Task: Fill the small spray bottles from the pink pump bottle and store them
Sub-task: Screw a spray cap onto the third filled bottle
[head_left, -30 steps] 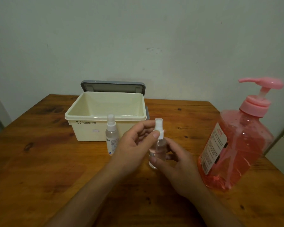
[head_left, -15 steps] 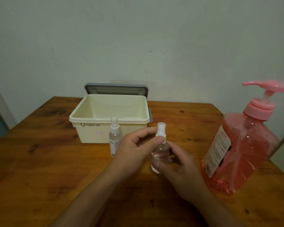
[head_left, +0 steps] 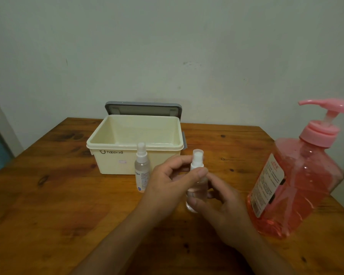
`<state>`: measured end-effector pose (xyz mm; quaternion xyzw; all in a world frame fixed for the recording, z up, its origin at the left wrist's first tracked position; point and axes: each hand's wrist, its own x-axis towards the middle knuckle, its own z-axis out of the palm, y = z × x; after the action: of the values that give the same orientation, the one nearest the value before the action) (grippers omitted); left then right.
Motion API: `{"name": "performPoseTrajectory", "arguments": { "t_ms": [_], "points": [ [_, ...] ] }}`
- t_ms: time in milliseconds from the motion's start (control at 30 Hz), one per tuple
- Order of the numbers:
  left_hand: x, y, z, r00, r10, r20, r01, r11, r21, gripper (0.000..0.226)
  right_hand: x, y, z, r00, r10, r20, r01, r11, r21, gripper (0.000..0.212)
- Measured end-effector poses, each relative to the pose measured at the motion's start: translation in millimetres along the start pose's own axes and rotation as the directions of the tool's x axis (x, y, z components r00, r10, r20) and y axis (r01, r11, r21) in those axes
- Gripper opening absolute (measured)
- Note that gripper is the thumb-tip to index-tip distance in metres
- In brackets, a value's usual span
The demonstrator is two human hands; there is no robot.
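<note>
Two hands are working one small spray bottle (head_left: 196, 187) above the table (head_left: 48, 205): right hand (head_left: 224, 211) gripping its body, left hand (head_left: 167, 183) pinching the white sprayer collar, apparently still unscrewing it, little changed from a second ago.

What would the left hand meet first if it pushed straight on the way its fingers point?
The left hand already touches the small spray bottle at its collar; pushed further right, it would probably meet the right hand fingers next. Depth is uncertain.
</note>
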<state>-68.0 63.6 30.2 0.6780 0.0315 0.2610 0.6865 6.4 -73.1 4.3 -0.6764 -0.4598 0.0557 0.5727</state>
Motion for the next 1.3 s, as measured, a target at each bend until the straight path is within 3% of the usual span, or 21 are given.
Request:
{"name": "performPoseTrajectory", "arguments": {
  "t_ms": [233,433,567,733,900,1133,1300],
  "points": [
    [-3.0,1.8,0.7,0.996,0.017,0.088,-0.017,1.0,-0.004,0.027,-0.4,-0.4,-1.6,1.0,0.016,-0.011,-0.016,0.999,0.035,0.039],
    [-0.9,-0.5,4.3,1.0,0.018,-0.004,-0.018,1.0,-0.023,0.03,-0.2,-2.0,0.7,1.0,-0.011,0.002,0.011,1.0,0.017,0.039],
    [-1.1,-0.7,2.4,0.999,0.03,0.034,-0.029,0.999,-0.018,0.037,0.1,-1.2,-1.0,1.0,0.007,0.014,-0.007,0.999,0.043,0.039],
    [-3.2,1.3,4.4,0.997,0.037,0.066,-0.036,0.999,-0.014,0.028,1.0,-1.3,-0.7,1.0,-0.013,-0.001,0.013,0.999,0.044,0.032],
    [-2.4,0.6,4.7,0.999,0.046,0.004,-0.046,0.999,-0.025,0.031,-0.4,-2.1,0.5,0.999,-0.034,-0.001,0.034,0.999,0.017,0.032],
    [-2.9,-0.4,1.5,0.997,0.075,0.022,-0.076,0.997,0.007,0.036,0.6,-1.3,-0.6,1.0,-0.023,-0.002,0.023,0.999,0.037,0.041],
    [-3.7,-1.3,4.4,0.999,0.031,0.019,-0.031,1.0,0.007,0.037,0.1,-1.4,0.2,0.999,-0.045,-0.007,0.045,0.999,-0.002,0.03]
  ]
}}
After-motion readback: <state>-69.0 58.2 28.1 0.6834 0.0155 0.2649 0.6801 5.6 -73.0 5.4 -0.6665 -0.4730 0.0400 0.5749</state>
